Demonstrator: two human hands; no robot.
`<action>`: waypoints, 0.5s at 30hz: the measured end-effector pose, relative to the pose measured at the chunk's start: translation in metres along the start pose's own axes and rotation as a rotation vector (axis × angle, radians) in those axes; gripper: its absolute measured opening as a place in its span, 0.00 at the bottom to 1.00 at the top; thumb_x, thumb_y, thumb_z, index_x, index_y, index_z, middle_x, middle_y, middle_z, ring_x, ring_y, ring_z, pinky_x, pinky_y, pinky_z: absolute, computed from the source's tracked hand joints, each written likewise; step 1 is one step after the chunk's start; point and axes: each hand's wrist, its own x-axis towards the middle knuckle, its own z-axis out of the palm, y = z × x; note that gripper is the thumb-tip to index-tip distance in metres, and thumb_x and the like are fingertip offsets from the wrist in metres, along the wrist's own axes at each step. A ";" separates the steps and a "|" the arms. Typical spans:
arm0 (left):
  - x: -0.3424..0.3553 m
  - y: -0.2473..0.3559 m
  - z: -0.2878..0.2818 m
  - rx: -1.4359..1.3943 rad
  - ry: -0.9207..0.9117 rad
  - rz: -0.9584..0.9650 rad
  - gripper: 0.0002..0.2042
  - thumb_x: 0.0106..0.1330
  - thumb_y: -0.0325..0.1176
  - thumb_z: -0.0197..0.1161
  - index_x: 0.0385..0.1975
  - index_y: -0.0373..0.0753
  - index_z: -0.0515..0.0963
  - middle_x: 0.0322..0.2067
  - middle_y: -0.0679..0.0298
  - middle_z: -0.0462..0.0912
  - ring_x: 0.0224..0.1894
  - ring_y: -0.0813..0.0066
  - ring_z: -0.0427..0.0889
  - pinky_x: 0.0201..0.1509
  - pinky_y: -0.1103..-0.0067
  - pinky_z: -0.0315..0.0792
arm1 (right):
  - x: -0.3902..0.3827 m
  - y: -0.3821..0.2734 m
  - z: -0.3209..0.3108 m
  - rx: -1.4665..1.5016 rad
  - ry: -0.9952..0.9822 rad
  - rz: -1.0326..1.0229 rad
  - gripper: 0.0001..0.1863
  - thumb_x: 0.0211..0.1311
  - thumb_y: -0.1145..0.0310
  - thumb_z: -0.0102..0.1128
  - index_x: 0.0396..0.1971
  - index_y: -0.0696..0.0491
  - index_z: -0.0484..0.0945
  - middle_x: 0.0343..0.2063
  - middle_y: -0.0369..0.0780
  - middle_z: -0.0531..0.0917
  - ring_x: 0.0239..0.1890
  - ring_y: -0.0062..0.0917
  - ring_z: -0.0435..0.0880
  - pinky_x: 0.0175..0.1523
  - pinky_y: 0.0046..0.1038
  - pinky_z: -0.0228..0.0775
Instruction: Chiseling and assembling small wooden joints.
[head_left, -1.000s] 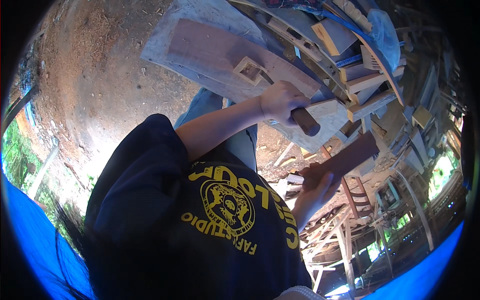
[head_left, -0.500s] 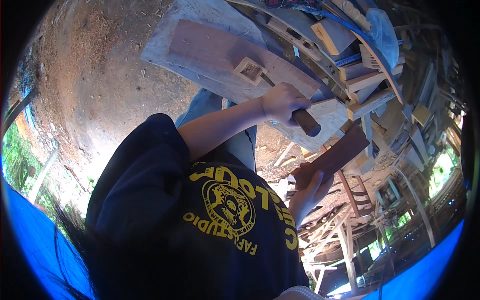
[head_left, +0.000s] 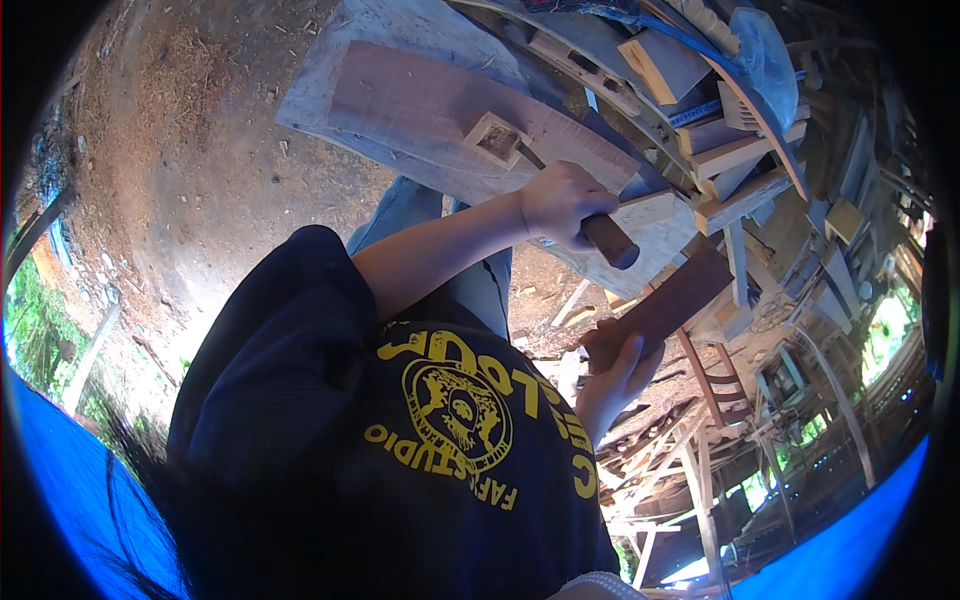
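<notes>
My left hand (head_left: 566,204) is closed round the dark wooden handle of a chisel (head_left: 612,243). Its narrow blade slants down to the edge of a small square wooden piece (head_left: 496,140) with a pale rim and a hollowed middle. That piece rests on a reddish-brown board (head_left: 400,95), which lies across a pale, worn slab (head_left: 308,98). Lower right, my right hand (head_left: 618,382) grips a dark rectangular wooden block (head_left: 670,308), held tilted and apart from the chisel's butt end. Some of the right fingers are hidden behind the block.
Beyond the board, several wood offcuts (head_left: 745,158) are piled up, with a clear plastic bag (head_left: 765,60) above them. A brown chair-like frame (head_left: 722,375) stands at the right. Bare dirt ground (head_left: 190,150) with shavings stretches to the left.
The block in my right hand has shifted very slightly. The chisel stays against the square piece, and the view has moved a little.
</notes>
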 end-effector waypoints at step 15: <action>0.006 0.001 0.013 0.013 0.000 -0.005 0.12 0.40 0.44 0.68 0.19 0.49 0.72 0.15 0.70 0.74 0.20 0.66 0.79 0.24 0.70 0.70 | 0.005 -0.004 -0.006 -0.010 0.179 -0.260 0.30 0.65 0.50 0.48 0.51 0.64 0.66 0.39 0.47 0.78 0.41 0.33 0.77 0.51 0.31 0.68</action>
